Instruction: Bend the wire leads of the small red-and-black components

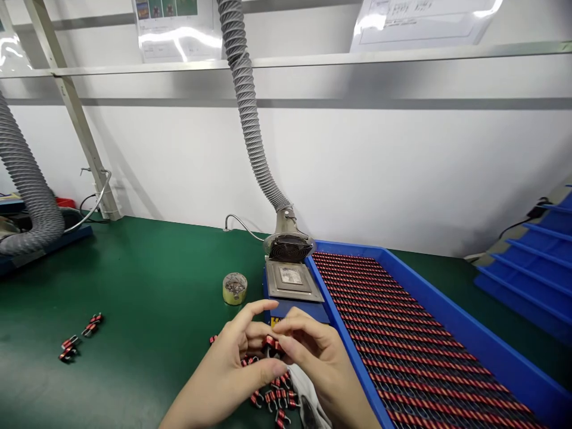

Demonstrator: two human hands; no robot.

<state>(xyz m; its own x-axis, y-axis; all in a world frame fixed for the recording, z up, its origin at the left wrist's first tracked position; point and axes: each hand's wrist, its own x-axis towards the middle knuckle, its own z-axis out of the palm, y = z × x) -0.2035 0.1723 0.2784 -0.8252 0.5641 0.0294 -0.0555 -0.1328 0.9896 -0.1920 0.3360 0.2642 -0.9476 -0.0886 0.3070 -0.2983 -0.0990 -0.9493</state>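
Observation:
Close in front of me, my left hand point(243, 357) and my right hand point(315, 363) meet fingertip to fingertip around a small red-and-black coil point(269, 344). My right thumb and forefinger pinch it, while the curled fingers of my left hand close on its other side. Fingers partly cover the coil. Below the hands lies a loose pile of similar coils point(279, 396) with bent wire leads. Beside the pile, under my right hand, is a white cloth or glove point(306, 393); which one I cannot tell.
On the right, a long blue tray point(447, 325) holds dense rows of coils. Ahead stands a solder pot with a metal plate point(295, 283) under an extraction hose point(250, 113). Left of it sits a small round tin point(235, 288). Several coils point(69, 348) lie far left; blue trays point(531, 262) stack at right.

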